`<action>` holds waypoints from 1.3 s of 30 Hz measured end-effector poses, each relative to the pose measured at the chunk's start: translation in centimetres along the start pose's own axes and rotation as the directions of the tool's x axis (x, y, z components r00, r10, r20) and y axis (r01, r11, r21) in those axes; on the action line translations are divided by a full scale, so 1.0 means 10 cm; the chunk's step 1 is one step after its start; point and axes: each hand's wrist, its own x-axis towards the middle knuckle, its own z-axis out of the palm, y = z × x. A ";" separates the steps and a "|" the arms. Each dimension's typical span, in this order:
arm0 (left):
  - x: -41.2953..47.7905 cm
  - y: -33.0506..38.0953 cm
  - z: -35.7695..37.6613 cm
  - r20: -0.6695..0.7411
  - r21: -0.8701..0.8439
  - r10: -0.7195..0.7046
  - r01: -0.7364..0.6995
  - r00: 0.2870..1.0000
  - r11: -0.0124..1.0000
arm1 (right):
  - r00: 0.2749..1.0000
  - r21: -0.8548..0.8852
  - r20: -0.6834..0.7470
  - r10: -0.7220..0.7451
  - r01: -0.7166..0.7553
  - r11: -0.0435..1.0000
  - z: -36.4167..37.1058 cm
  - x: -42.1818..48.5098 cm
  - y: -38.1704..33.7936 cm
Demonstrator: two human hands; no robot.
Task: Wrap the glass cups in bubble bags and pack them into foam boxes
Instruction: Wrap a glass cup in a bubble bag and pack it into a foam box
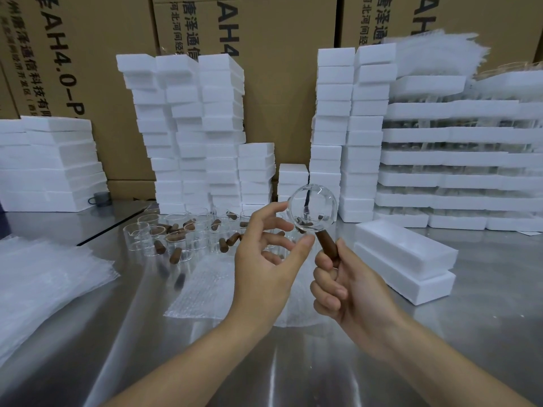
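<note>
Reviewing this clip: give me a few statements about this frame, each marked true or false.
1. The right hand grips the clear round glass cup by its brown wooden handle. True.
2. The cup is already inside a bubble bag. False: it is bare; a clear bubble bag lies flat on the shiny steel table below.
3. The left hand touches the cup's glass with thumb and forefinger. True.
4. The two stacked white foam boxes lie left of the hands. False: they lie to the right.
5. More glass cups stand on the table beyond the hands. True.
</note>
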 end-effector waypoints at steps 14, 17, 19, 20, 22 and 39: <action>0.00 0.01 0.00 0.013 0.018 -0.015 0.015 1.000 1.000 | 0.999 -0.025 -0.034 -0.023 0.022 0.999 0.01 -0.01 -0.02; 0.00 0.01 0.00 0.010 0.016 -0.015 0.015 1.000 1.000 | 0.999 -0.041 -0.039 -0.032 0.030 0.999 0.01 -0.01 -0.04; 0.00 0.02 0.00 0.007 0.013 -0.007 0.007 1.000 1.000 | 0.999 -0.049 -0.040 -0.035 0.033 0.998 0.01 -0.01 -0.05; 0.00 0.02 0.00 0.005 0.011 -0.003 0.003 1.000 1.000 | 0.998 -0.053 -0.041 -0.038 0.036 0.998 0.01 -0.02 -0.05; 0.01 0.01 0.00 -0.003 0.014 0.001 -0.001 1.000 1.000 | 0.998 -0.061 -0.043 -0.041 0.038 0.997 0.01 -0.02 -0.06; 0.06 0.02 -0.05 0.100 0.062 -0.039 0.033 0.994 0.998 | 0.924 -0.362 -0.135 -0.358 0.290 0.886 -0.05 0.02 -0.03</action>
